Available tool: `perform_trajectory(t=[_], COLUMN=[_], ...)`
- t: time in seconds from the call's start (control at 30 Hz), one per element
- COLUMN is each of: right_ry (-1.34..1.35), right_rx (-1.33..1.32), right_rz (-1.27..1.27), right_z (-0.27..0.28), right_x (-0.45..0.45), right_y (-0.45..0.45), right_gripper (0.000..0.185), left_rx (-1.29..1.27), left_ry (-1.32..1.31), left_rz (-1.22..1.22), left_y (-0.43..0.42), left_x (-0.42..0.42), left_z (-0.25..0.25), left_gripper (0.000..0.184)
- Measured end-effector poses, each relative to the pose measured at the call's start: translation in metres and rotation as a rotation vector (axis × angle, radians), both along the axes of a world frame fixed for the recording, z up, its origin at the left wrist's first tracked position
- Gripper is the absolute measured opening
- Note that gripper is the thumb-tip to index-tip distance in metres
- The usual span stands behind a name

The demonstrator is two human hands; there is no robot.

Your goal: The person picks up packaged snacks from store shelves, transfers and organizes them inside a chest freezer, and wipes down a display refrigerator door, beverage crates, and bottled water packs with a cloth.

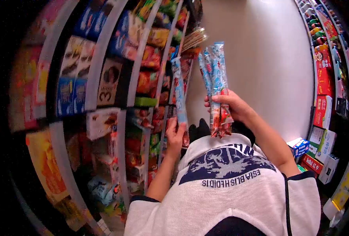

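My right hand point(230, 103) is closed around several long, thin snack packets point(219, 74), light blue at the far end and red toward me. They stand upright side by side in front of my body, and their exact kind cannot be read. In my left hand point(175, 133) is one more long packet point(178, 86) of the same blue and red look, held near its lower end. This one is beside the shelf fronts on the left. The two hands are apart, with a strip of floor showing between the packets.
Shelves point(137, 70) full of bright snack packs and boxes run along my left. A bundle of thin sticks point(195, 38) juts from the shelf end. On the right stands another stocked shelf, with boxes point(320, 143) low beside it. Pale floor point(261, 59) lies between.
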State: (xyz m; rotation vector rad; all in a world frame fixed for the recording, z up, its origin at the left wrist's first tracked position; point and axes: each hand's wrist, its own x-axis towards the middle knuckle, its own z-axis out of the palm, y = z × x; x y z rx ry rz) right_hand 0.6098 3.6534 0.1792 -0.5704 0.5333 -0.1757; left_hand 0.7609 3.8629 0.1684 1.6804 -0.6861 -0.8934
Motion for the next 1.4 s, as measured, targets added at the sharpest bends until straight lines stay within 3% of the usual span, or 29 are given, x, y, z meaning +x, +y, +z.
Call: perform_trajectory(t=[0.03, 0.13, 0.23, 0.33, 0.37, 0.43, 0.57, 0.63, 0.67, 0.7, 0.77, 0.87, 0.9, 1.03, 1.07, 1.17, 1.3, 1.4], right_ry=[-0.023, -0.064, -0.020, -0.045, -0.010, 0.054, 0.107, 0.158, 0.158, 0.153, 0.118, 0.075, 0.026, 0.076, 0.063, 0.278, 0.391, 0.279], right_rx=[0.004, -0.024, -0.095, -0.213, -0.262, -0.331, -0.373, -0.348, -0.382, -0.434, -0.599, -0.680, -0.641, -0.542, -0.625, -0.593, -0.628, -0.965], right_rz=[-0.009, -0.080, -0.188, -0.318, -0.356, -0.433, -0.468, -0.224, -0.244, -0.261, -0.288, -0.227, -0.243, -0.147, -0.181, -0.133, -0.095, -0.125], right_z=[0.000, -0.005, -0.013, 0.002, 0.004, 0.013, 0.005, -0.018, -0.017, -0.016, -0.041, -0.046, -0.022, 0.011, 0.008, 0.047, 0.033, 0.017], right_x=[-0.001, -0.001, -0.003, -0.003, -0.003, -0.002, -0.009, -0.021, -0.020, -0.012, 0.011, 0.057, 0.034, 0.063, 0.068, 0.072, 0.070, 0.066], right_y=[0.002, 0.008, 0.016, 0.027, 0.031, 0.035, 0.027, 0.022, 0.003, -0.002, -0.020, -0.041, -0.112, -0.184, -0.202, -0.242, -0.315, -0.394], right_gripper=[0.044, 0.042, 0.041, 0.038, 0.036, 0.034, 0.026, 0.034, 0.039, 0.043, 0.048, 0.059, 0.061, 0.065, 0.064, 0.066, 0.085, 0.097], left_rx=[-0.077, -0.241, -0.355, -0.314, -0.312, -0.430, -0.445, -0.488, -0.503, -0.479, -0.567, -0.364, -0.326, -0.286, -0.274, -0.208, -0.147, -0.104], left_ry=[-0.093, 0.252, 0.307, 0.036, -0.160, -0.557, -0.597, -0.456, -0.379, 0.076, 0.367, 0.613, 0.651, 0.900, 0.966, 0.943, 0.980, 0.981], left_rz=[-0.056, -0.112, -0.164, -0.278, -0.288, -0.356, -0.358, -0.381, -0.351, -0.282, -0.222, -0.372, -0.369, -0.410, -0.430, -0.430, -0.414, -0.452], left_y=[-0.018, -0.071, -0.095, -0.098, -0.097, -0.099, -0.112, -0.108, -0.133, -0.146, -0.187, -0.224, -0.300, -0.368, -0.390, -0.448, -0.523, -0.600], left_x=[-0.003, -0.021, -0.029, -0.028, -0.029, -0.030, -0.039, -0.032, -0.031, -0.029, -0.019, 0.042, 0.020, 0.063, 0.069, 0.071, 0.071, 0.076], left_z=[-0.005, 0.016, -0.008, -0.015, -0.031, -0.015, -0.015, -0.024, -0.023, -0.031, -0.033, -0.025, 0.002, 0.006, 0.005, -0.008, -0.017, -0.001], left_gripper=[0.038, 0.051, 0.045, 0.043, 0.043, 0.042, 0.041, 0.044, 0.049, 0.056, 0.058, 0.055, 0.052, 0.042, 0.040, 0.038, 0.038, 0.043])
